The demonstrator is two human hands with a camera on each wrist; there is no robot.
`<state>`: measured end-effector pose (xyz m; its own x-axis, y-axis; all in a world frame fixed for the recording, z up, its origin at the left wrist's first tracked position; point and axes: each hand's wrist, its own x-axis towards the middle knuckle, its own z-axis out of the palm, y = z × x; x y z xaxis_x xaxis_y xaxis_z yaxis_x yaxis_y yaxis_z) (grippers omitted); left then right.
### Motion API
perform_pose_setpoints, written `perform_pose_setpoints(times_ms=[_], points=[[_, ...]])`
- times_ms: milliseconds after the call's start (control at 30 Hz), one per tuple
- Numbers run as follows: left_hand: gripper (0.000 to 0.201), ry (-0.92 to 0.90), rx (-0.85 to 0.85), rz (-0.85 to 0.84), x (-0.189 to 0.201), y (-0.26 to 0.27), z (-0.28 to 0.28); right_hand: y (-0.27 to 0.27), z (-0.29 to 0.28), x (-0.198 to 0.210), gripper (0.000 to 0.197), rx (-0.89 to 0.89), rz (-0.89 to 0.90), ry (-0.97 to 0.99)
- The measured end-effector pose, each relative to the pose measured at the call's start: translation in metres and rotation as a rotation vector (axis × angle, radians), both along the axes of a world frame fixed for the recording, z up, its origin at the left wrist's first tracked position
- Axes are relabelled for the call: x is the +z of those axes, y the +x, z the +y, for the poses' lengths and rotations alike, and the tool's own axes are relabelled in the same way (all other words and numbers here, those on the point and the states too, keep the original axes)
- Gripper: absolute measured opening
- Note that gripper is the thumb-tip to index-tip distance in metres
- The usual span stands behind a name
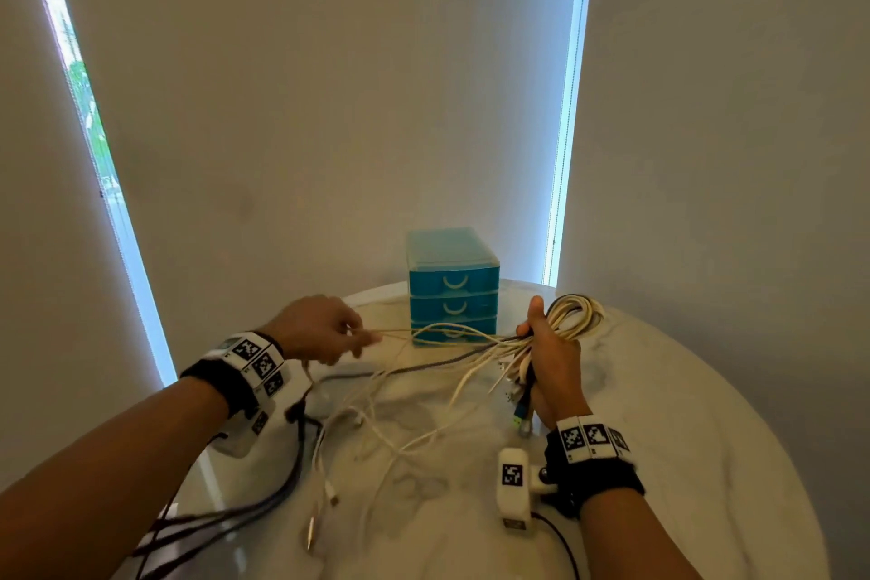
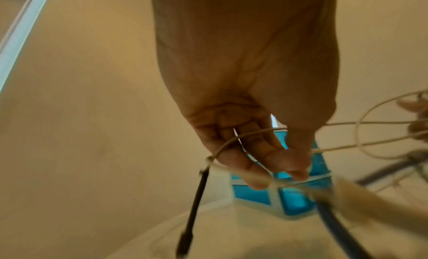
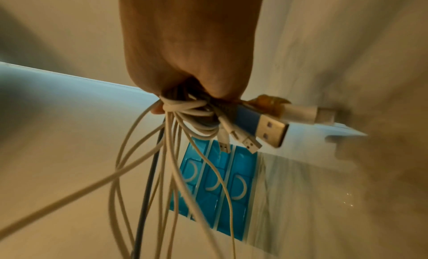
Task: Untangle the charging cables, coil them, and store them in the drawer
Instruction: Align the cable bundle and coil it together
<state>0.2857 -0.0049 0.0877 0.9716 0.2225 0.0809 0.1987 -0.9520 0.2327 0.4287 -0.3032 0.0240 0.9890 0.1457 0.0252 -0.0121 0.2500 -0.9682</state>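
Note:
My right hand (image 1: 548,358) (image 3: 185,65) grips a bundle of white and dark charging cables (image 1: 572,313) (image 3: 192,114), loops above the fist, USB plugs (image 3: 266,129) sticking out below. My left hand (image 1: 325,327) (image 2: 266,153) pinches a thin white cable (image 1: 423,334) (image 2: 359,145) stretched taut toward the bundle. More cable strands (image 1: 376,429) trail loose over the round white table (image 1: 682,438). A blue three-drawer box (image 1: 452,287) (image 3: 220,180) (image 2: 294,200) stands behind the hands, all drawers closed.
Dark cables (image 1: 263,504) hang off the table's front left edge. A loose plug (image 1: 310,532) lies near the front. Walls and blinds stand close behind the table, with a window strip (image 1: 94,132) at the left.

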Motion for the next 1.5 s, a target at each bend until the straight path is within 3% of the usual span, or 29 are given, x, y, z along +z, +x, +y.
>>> perform_pose_setpoints(times_ms=[100,167,233,367,500,567,700,800,900,933,1067,1100,1200,1267,1400,1500], points=[[0.089,0.146,0.180,-0.004,0.004,-0.001,0.014,0.001,0.000,0.002,0.056,-0.057,0.006,-0.028],[0.102,0.015,0.254,0.120,-0.003,0.000,0.029,0.005,-0.005,0.002,0.056,-0.107,0.037,-0.002],[0.099,-0.030,0.304,0.194,-0.014,-0.002,0.049,0.013,-0.012,-0.001,0.057,-0.149,0.067,0.043],[0.064,0.118,0.312,0.338,-0.017,-0.013,0.072,0.015,-0.013,-0.001,0.057,-0.156,0.064,0.059],[0.108,0.227,0.262,0.581,0.015,-0.017,0.044,0.009,-0.009,0.003,0.057,-0.120,0.008,0.001],[0.110,0.188,0.122,0.454,0.039,-0.010,0.010,0.004,-0.008,0.008,0.057,-0.100,-0.046,-0.019],[0.101,-0.256,-0.275,0.017,0.064,0.017,-0.093,-0.014,0.002,0.015,0.058,-0.015,-0.171,-0.119],[0.104,-0.274,-0.404,0.030,0.040,0.054,-0.146,-0.023,0.007,0.018,0.048,0.063,-0.294,-0.088],[0.113,-0.327,-0.438,0.184,0.000,0.086,-0.149,-0.020,0.002,0.023,0.042,0.089,-0.323,-0.025],[0.107,-0.379,-0.435,0.234,-0.005,0.088,-0.147,-0.016,0.000,0.024,0.046,0.078,-0.317,-0.013],[0.024,-0.454,-0.447,0.316,0.001,0.083,-0.130,-0.011,-0.004,0.021,0.055,0.143,-0.225,0.071],[0.016,-0.473,-0.469,0.316,0.004,0.079,-0.126,-0.011,-0.002,0.020,0.054,0.165,-0.199,0.118],[0.022,-0.652,-0.442,0.300,0.009,0.069,-0.119,-0.009,0.000,0.022,0.054,0.216,-0.124,0.266],[0.040,-0.735,-0.382,0.263,0.009,0.066,-0.113,-0.005,-0.002,0.023,0.051,0.229,-0.086,0.348],[0.057,-0.744,-0.326,0.281,0.010,0.060,-0.109,-0.003,-0.003,0.024,0.052,0.302,-0.017,0.450],[0.076,-0.731,-0.177,0.268,0.011,0.060,-0.117,-0.012,0.002,0.030,0.062,0.400,0.076,0.581]])
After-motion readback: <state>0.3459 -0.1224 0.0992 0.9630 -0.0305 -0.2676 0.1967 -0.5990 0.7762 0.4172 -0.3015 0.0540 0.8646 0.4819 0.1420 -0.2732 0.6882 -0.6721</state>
